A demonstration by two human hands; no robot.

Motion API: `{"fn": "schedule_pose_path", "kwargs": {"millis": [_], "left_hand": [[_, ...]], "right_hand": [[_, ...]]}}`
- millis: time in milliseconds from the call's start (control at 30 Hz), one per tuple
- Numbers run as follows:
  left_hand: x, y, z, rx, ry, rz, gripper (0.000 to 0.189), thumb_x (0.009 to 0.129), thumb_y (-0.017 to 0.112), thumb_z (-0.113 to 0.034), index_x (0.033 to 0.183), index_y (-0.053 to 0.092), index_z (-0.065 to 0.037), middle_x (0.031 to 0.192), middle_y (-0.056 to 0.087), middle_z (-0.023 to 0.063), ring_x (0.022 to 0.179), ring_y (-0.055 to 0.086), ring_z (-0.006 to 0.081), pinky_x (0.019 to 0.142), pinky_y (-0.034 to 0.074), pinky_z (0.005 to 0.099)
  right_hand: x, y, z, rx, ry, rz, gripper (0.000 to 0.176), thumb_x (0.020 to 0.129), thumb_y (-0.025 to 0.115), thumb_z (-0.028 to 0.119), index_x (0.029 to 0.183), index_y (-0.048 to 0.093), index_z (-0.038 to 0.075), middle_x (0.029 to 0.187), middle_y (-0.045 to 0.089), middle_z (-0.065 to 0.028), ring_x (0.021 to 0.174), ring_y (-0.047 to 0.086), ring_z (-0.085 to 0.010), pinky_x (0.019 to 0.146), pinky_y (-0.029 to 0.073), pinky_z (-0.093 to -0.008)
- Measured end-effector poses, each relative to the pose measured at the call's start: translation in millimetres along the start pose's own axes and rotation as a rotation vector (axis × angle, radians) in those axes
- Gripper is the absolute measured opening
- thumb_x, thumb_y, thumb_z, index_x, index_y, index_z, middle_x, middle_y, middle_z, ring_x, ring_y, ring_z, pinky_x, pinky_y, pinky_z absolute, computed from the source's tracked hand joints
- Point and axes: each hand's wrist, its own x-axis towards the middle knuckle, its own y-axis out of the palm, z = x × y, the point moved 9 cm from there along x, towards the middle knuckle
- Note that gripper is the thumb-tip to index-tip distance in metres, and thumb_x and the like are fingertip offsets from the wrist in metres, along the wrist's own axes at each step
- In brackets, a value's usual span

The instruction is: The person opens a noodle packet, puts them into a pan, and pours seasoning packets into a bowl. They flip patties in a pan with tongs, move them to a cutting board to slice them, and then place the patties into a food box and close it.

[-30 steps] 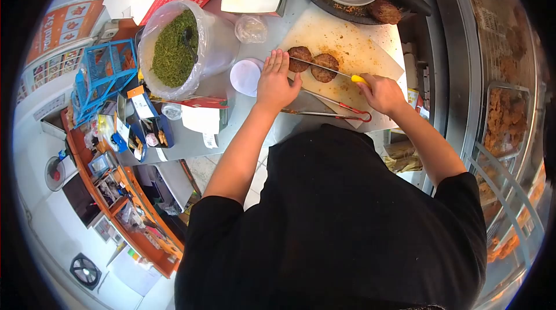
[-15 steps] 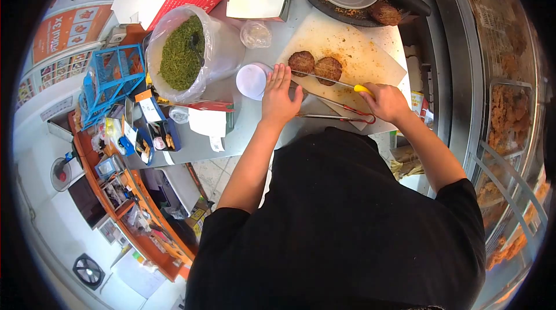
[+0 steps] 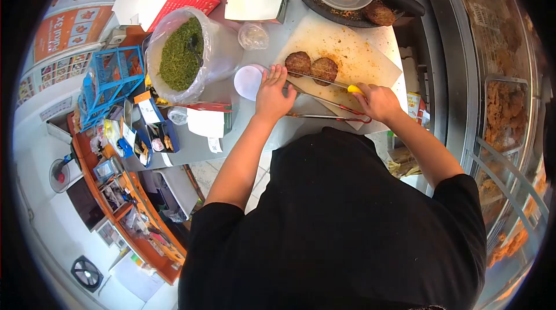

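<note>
While my right hand (image 3: 376, 102) closes round the yellow handle of one knife (image 3: 321, 79), blade laid across two patties (image 3: 298, 62) on the cutting board (image 3: 370, 55), my left hand (image 3: 272, 97) lies flat, fingers spread, at their edge (likely steadying them); tongs (image 3: 330, 114) rest nearby.

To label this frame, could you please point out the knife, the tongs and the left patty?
knife (image 3: 318, 78): head view, middle of blade.
tongs (image 3: 325, 116): head view, lower arm.
left patty (image 3: 297, 62): head view, its top.

Yellow-handled knife (image 3: 324, 80) lies along two brown patties (image 3: 323, 68) set side by side.
</note>
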Motion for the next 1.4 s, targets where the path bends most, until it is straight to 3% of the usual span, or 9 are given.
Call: {"fn": "schedule_pose_path", "kwargs": {"millis": [167,333,433,467,500,600,667,933,1400], "left_hand": [[-1,-15,-18,0.046,0.058,0.025,0.067,0.088,0.061,-0.024,0.146,0.045,0.004,0.153,0.042,0.0260,0.148,0.033,0.0374,0.121,0.022,0.0534],[-13,-43,-19,-0.054,-0.033,-0.263,0.071,0.083,0.071,-0.018,0.146,0.042,-0.002,0.151,0.041,0.0198,0.143,0.034,0.0405,0.119,0.023,0.0571],[15,-30,-60,-0.039,0.159,-0.008,0.070,0.080,0.074,-0.015,0.142,0.046,-0.003,0.142,0.047,0.0184,0.136,0.040,0.0392,0.117,0.026,0.0571],[23,-27,-65,-0.041,0.156,-0.015,0.070,0.080,0.074,-0.015,0.142,0.046,-0.003,0.142,0.047,0.0184,0.136,0.040,0.0392,0.117,0.026,0.0571],[30,-20,-81,0.009,0.250,0.023,0.071,0.079,0.076,-0.017,0.142,0.047,-0.004,0.140,0.049,0.0175,0.136,0.040,0.0380,0.116,0.027,0.0559],[49,6,-94,0.116,0.377,0.107,0.072,0.076,0.078,-0.022,0.141,0.050,-0.006,0.136,0.054,0.0156,0.134,0.042,0.0356,0.116,0.027,0.0540],[58,17,-101,0.173,0.409,0.157,0.073,0.075,0.080,-0.026,0.140,0.052,-0.006,0.133,0.055,0.0146,0.132,0.044,0.0344,0.116,0.025,0.0533],[72,27,-99,0.181,0.177,0.072,0.071,0.077,0.078,-0.045,0.132,0.060,-0.004,0.124,0.058,0.0123,0.126,0.045,0.0301,0.113,0.022,0.0522],[72,23,-99,0.100,0.123,-0.045,0.070,0.077,0.077,-0.049,0.129,0.062,-0.004,0.121,0.058,0.0125,0.123,0.046,0.0302,0.112,0.020,0.0547]], "right_hand": [[2,-13,-2,0.015,0.016,0.013,0.040,0.101,0.051,0.044,0.105,0.065,0.007,0.077,0.069,-0.0199,0.074,0.067,-0.0403,0.069,0.054,-0.0494],[-38,-50,-17,0.200,0.153,-0.173,0.032,0.098,0.060,0.039,0.104,0.066,0.008,0.071,0.067,-0.0192,0.070,0.066,-0.0414,0.066,0.052,-0.0493],[-76,-47,-43,0.380,0.272,-0.259,0.029,0.098,0.062,0.035,0.108,0.067,0.008,0.071,0.067,-0.0185,0.067,0.066,-0.0407,0.064,0.053,-0.0457],[-86,-40,-52,0.432,0.290,-0.270,0.030,0.100,0.060,0.034,0.111,0.066,0.007,0.069,0.068,-0.0146,0.059,0.067,-0.0313,0.059,0.052,-0.0382],[-95,-34,-55,0.426,0.288,-0.272,0.030,0.100,0.060,0.034,0.111,0.066,0.007,0.069,0.068,-0.0146,0.059,0.067,-0.0313,0.059,0.052,-0.0382],[-129,-6,-74,0.681,0.501,-0.198,0.033,0.103,0.056,0.034,0.110,0.067,0.004,0.069,0.067,-0.0057,0.051,0.059,-0.0116,0.050,0.047,-0.0292],[-145,6,-77,0.741,0.541,-0.186,0.034,0.103,0.056,0.034,0.110,0.067,0.003,0.069,0.068,-0.0060,0.050,0.059,-0.0120,0.050,0.047,-0.0296],[-181,32,-76,0.939,0.689,-0.111,0.041,0.105,0.053,0.035,0.110,0.070,-0.002,0.072,0.067,-0.0078,0.050,0.061,-0.0143,0.048,0.046,-0.0275],[-119,76,-72,1.183,0.610,0.101,0.043,0.106,0.048,0.042,0.106,0.066,0.002,0.070,0.063,-0.0063,0.042,0.056,-0.0130,0.037,0.039,-0.0260]]}}
